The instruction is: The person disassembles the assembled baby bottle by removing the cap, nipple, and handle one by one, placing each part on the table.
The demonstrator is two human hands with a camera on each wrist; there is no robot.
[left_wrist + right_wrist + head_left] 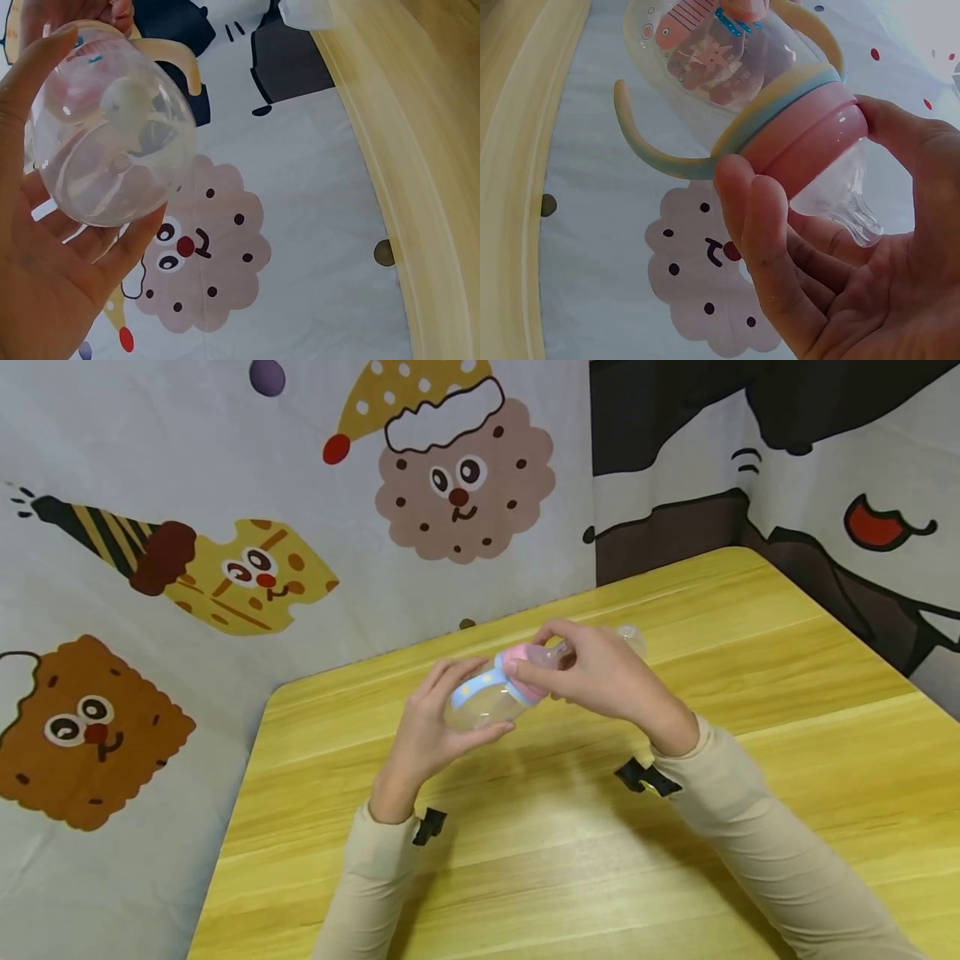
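A clear baby bottle [486,710] is held tilted above the table between both hands. My left hand [427,731] grips the bottle's rounded body, with thumb and fingers on opposite sides; the left wrist view shows its clear base [112,176]. My right hand [611,675] pinches the pink collar ring [806,142] between thumb and fingers. Past that ring, the clear nipple [844,196] points toward the right palm. A blue-and-yellow handle piece [671,163] with two curved arms circles the bottle's neck. Sea-animal prints show on the body in the right wrist view.
On the wood-grain table [540,868], a clear dome-shaped piece [632,638] stands just beyond the right hand, partly hidden by it. A cartoon-printed cloth [315,468] hangs along the table's far and left edges. Black straps [647,777] stick out at the wrists.
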